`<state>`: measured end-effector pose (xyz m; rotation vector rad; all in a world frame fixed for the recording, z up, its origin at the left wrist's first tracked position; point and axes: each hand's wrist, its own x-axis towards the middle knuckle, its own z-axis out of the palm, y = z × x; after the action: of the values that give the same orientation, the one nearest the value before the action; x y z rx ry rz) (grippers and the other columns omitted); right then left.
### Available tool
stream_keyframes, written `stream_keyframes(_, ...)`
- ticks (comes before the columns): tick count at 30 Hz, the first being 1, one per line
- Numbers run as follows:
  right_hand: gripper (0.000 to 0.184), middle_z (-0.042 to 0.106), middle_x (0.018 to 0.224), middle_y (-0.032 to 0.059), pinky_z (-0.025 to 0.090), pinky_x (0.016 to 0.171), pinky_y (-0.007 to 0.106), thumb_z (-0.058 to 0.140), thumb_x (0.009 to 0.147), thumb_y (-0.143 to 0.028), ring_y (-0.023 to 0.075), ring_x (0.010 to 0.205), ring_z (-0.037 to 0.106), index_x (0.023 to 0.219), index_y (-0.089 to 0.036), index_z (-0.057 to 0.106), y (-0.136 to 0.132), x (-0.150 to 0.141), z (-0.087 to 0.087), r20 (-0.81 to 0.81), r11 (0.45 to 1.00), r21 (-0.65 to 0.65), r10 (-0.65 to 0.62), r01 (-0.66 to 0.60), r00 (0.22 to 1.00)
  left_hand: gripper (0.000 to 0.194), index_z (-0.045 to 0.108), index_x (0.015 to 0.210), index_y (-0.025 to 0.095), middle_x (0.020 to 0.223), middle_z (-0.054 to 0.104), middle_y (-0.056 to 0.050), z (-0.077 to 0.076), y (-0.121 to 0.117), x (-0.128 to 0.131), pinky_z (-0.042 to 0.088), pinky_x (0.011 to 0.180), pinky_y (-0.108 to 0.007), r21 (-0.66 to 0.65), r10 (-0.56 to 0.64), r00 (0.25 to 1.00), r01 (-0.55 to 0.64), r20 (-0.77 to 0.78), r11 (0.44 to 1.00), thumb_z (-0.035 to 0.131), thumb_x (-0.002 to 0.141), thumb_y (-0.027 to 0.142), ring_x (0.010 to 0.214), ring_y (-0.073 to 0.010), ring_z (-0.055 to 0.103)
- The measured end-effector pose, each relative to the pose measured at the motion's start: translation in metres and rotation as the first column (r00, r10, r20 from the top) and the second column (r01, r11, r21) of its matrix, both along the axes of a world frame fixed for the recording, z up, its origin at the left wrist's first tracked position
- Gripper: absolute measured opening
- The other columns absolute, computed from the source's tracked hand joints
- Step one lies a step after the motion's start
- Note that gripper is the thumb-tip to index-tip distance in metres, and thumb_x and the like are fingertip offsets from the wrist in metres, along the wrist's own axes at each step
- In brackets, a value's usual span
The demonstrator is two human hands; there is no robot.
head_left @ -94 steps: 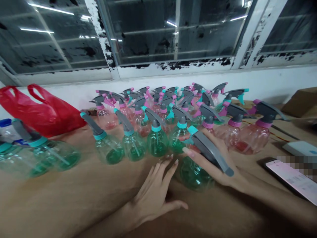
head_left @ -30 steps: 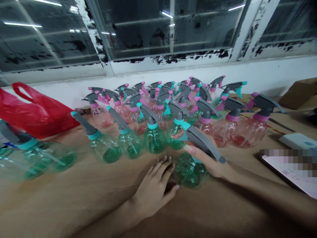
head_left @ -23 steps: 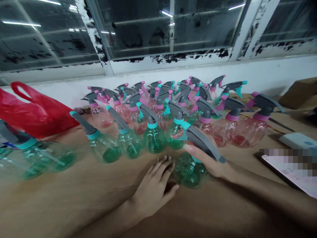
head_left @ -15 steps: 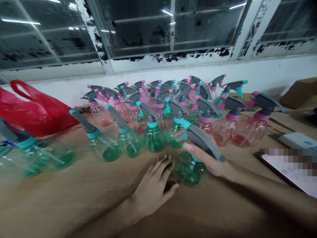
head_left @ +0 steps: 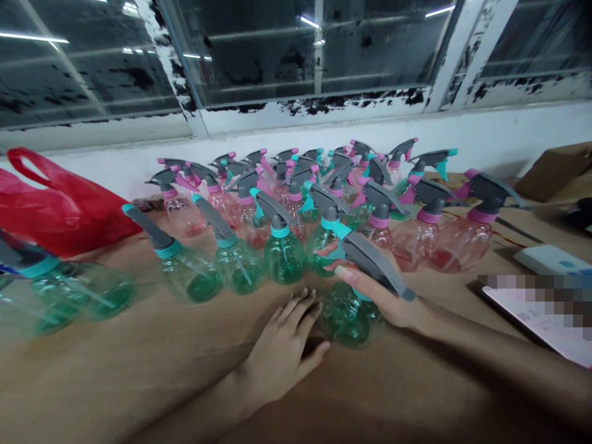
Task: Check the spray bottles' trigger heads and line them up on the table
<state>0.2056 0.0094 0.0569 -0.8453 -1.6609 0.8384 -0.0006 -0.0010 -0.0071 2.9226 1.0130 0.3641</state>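
Note:
My right hand (head_left: 370, 290) is wrapped round the neck of a green spray bottle (head_left: 350, 324), just under its grey and turquoise trigger head. Some of the fingers are hidden behind the bottle. The bottle is upright at the table's near side, and its nozzle points to the left and away. My left hand (head_left: 284, 342) lies on the brown tabletop (head_left: 194, 364) just left of that bottle, fingers stretched out and holding nothing. Beyond my hands stands a row of green spray bottles, among them one (head_left: 284, 256) with a turquoise collar.
Several pink spray bottles (head_left: 465, 243) with grey heads crowd behind and to the right. More green bottles (head_left: 87, 290) stand at far left, near a red plastic bag (head_left: 69, 209). A phone (head_left: 531, 320), a white box (head_left: 550, 262) and a cardboard box (head_left: 557, 172) lie at right.
The whole view has shifted slightly, so everything appears a little further left. My right hand keeps its hold on the green spray bottle, and my left hand stays flat.

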Motion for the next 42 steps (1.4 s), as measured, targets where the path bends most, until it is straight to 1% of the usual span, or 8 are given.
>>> stream_keyframes(3, 0.023, 0.065, 0.090, 0.0010, 0.050, 0.074, 0.033, 0.059, 0.084, -0.040, 0.0167, 0.079, 0.063, 0.101, -0.024, 0.058, -0.002, 0.000, 0.003, 0.027, 1.000, 0.021, -0.021, 0.020, 0.999, 0.044, 0.048, 0.128, 0.013, 0.141, 0.044, -0.013, 0.001, 0.000, 0.000, 0.034, 0.106, -0.047, -0.002, -0.002, 1.000, 0.002, 0.007, 1.000, 0.053, 0.091, 0.037, 0.132, -0.0281, 0.036)
stream_keyframes(6, 0.020, 0.063, 0.079, 0.0005, 0.048, 0.070, 0.034, 0.054, 0.087, -0.042, 0.0170, 0.073, 0.061, 0.088, -0.023, 0.059, -0.005, 0.002, 0.009, 0.104, 0.994, 0.078, -0.079, 0.071, 0.991, 0.045, 0.047, 0.130, 0.014, 0.141, 0.044, -0.013, 0.000, 0.000, -0.001, 0.034, 0.106, -0.046, -0.015, 0.009, 1.000, -0.008, 0.015, 1.000, 0.052, 0.092, 0.037, 0.132, -0.0276, 0.036)
stream_keyframes(9, 0.024, 0.061, 0.074, 0.0010, 0.046, 0.067, 0.034, 0.049, 0.089, -0.042, 0.0173, 0.073, 0.060, 0.079, -0.022, 0.058, -0.008, 0.004, 0.013, 0.170, 0.992, 0.085, -0.110, 0.097, 0.979, 0.047, 0.045, 0.132, 0.014, 0.141, 0.043, -0.013, -0.001, -0.001, -0.002, 0.034, 0.106, -0.046, -0.019, 0.018, 1.000, -0.018, 0.007, 1.000, 0.053, 0.092, 0.037, 0.132, -0.0276, 0.036)
stream_keyframes(13, 0.022, 0.060, 0.073, -0.0007, 0.048, 0.067, 0.033, 0.054, 0.086, -0.043, 0.0153, 0.067, 0.058, 0.088, -0.023, 0.061, -0.005, 0.004, 0.010, 0.117, 0.997, 0.073, -0.027, 0.019, 0.993, 0.047, 0.044, 0.132, 0.013, 0.141, 0.043, -0.013, -0.001, -0.001, -0.002, 0.034, 0.106, -0.046, -0.019, 0.013, 1.000, -0.013, 0.013, 1.000, 0.052, 0.092, 0.037, 0.132, -0.0278, 0.036)
stream_keyframes(17, 0.027, 0.064, 0.080, 0.0002, 0.051, 0.070, 0.033, 0.060, 0.082, -0.041, 0.0163, 0.072, 0.062, 0.101, -0.023, 0.061, 0.000, 0.003, 0.003, 0.047, 0.999, 0.022, 0.028, -0.030, 0.999, 0.046, 0.045, 0.131, 0.014, 0.141, 0.044, -0.013, 0.001, 0.000, -0.001, 0.034, 0.105, -0.046, -0.010, 0.012, 1.000, -0.012, 0.015, 1.000, 0.052, 0.092, 0.037, 0.131, -0.0276, 0.037)
stream_keyframes(25, 0.026, 0.065, 0.091, 0.0010, 0.051, 0.077, 0.033, 0.062, 0.082, -0.036, 0.0162, 0.079, 0.065, 0.105, -0.024, 0.059, -0.001, 0.003, 0.003, -0.027, 0.992, -0.023, 0.121, -0.122, 0.992, 0.046, 0.044, 0.132, 0.013, 0.140, 0.044, -0.013, 0.000, 0.000, -0.001, 0.034, 0.105, -0.047, -0.006, 0.005, 1.000, -0.005, 0.013, 1.000, 0.050, 0.093, 0.038, 0.129, -0.0281, 0.039)
stream_keyframes(29, 0.025, 0.064, 0.098, 0.0024, 0.051, 0.077, 0.033, 0.063, 0.082, -0.036, 0.0160, 0.079, 0.065, 0.104, -0.024, 0.060, 0.000, 0.004, 0.001, -0.040, 0.993, 0.001, 0.118, -0.118, 0.992, 0.045, 0.046, 0.130, 0.013, 0.140, 0.045, -0.014, 0.000, 0.000, -0.001, 0.036, 0.104, -0.047, 0.007, 0.010, 1.000, -0.011, 0.018, 1.000, 0.051, 0.093, 0.038, 0.129, -0.0289, 0.039)
stream_keyframes(42, 0.027, 0.064, 0.093, 0.0017, 0.050, 0.074, 0.031, 0.063, 0.082, -0.038, 0.0154, 0.077, 0.065, 0.104, -0.022, 0.061, 0.001, 0.003, 0.003, -0.026, 0.993, 0.014, 0.115, -0.115, 0.993, 0.048, 0.045, 0.131, 0.011, 0.140, 0.043, -0.014, 0.001, 0.000, -0.001, 0.034, 0.105, -0.047, 0.003, 0.009, 1.000, -0.009, -0.022, 1.000, 0.053, 0.092, 0.038, 0.131, -0.0286, 0.036)
